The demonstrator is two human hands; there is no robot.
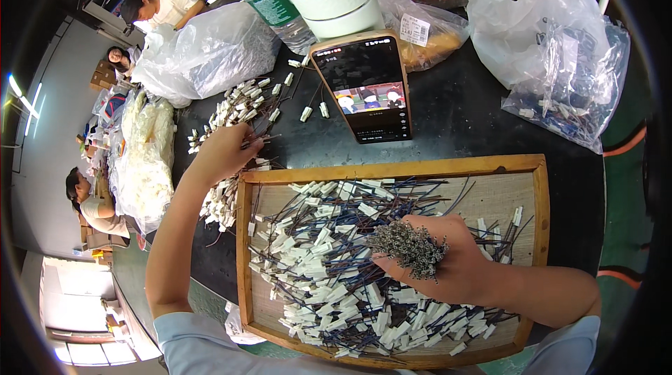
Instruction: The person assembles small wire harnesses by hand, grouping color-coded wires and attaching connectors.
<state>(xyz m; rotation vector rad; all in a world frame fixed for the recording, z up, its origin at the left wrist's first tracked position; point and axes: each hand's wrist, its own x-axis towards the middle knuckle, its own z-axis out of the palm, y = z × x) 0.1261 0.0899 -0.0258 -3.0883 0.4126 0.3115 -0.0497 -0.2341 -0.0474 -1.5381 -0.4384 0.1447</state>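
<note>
White-connector wires [322, 237] lie in the wood-rimmed tray [392, 167]; R hand [458, 252] grasps a wire bundle [413, 249] – best kept snug, tips level. L hand [225, 154] is at the connector pile [220, 205] on the black surface [301, 153] – can't tell if gripping.

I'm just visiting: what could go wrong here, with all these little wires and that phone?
The bundle of wires in the right hand is thick, so a few might slip out.

In the tray, wires with white plugs lie crossed over each other and could tangle.

The phone stands upright just beyond the tray; a stray knock might tip it.
</note>
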